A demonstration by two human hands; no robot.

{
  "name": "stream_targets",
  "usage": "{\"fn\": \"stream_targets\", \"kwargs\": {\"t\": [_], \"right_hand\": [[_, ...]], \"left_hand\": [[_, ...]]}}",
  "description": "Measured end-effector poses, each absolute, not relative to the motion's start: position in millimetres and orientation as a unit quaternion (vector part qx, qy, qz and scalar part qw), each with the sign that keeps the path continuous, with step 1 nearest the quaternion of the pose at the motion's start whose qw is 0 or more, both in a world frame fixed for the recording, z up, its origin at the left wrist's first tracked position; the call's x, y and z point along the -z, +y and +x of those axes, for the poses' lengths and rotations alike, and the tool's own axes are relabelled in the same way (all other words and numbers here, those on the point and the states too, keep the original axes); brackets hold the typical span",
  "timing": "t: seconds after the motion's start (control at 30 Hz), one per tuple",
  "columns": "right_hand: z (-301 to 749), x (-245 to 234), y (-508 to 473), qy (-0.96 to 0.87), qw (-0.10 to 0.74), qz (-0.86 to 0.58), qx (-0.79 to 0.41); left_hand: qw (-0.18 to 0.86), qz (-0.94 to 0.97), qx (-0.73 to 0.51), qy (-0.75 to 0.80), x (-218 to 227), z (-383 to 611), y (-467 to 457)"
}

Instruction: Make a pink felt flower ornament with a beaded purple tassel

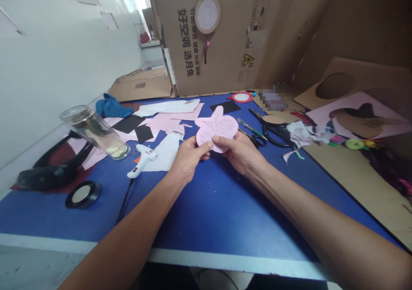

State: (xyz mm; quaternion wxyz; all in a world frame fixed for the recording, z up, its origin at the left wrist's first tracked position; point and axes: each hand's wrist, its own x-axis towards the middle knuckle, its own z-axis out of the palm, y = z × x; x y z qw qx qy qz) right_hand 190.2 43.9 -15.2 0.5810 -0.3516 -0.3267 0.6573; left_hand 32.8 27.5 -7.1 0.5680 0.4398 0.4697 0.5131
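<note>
A pink cutout (217, 129) marked with dark, vein-like lines is held above a blue tabletop (206, 234) by a left hand (188, 161) and a right hand (240, 152). Each thumb presses its face while the fingers, close together, appear clamped behind its lower edges. Just left lie a white glue gun (143, 161), its black cord (124, 202) running toward the table edge, and pink and black paper scraps (127, 124). Scissors (273, 133) rest to the right. A glass tumbler (95, 131) holding liquid stands farther left; a stray sweep of the left forearm could tip it across the paper. Hard thumb pressure could crease the cutout.
</note>
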Motion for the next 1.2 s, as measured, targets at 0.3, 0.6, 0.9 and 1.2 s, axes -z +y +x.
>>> {"fn": "stream_targets", "kwargs": {"t": [0.3, 0.6, 0.9, 1.2], "right_hand": [[188.3, 19.2, 44.2, -0.324, 0.584, -0.362, -0.651], [185.5, 17.1, 42.0, -0.31, 0.566, -0.347, -0.681], [184.9, 17.3, 43.5, -0.324, 0.577, -0.349, -0.663], [184.5, 17.0, 43.8, -0.325, 0.577, -0.347, -0.665]], "left_hand": [[0.544, 0.453, -0.522, 0.476, 9.5, 31.8, 28.2], [0.55, 0.438, -0.525, 0.48, 10.8, 30.7, 29.6], [0.549, 0.437, -0.521, 0.486, 11.7, 29.8, 31.2], [0.549, 0.437, -0.529, 0.477, 10.5, 30.9, 30.9]]}}
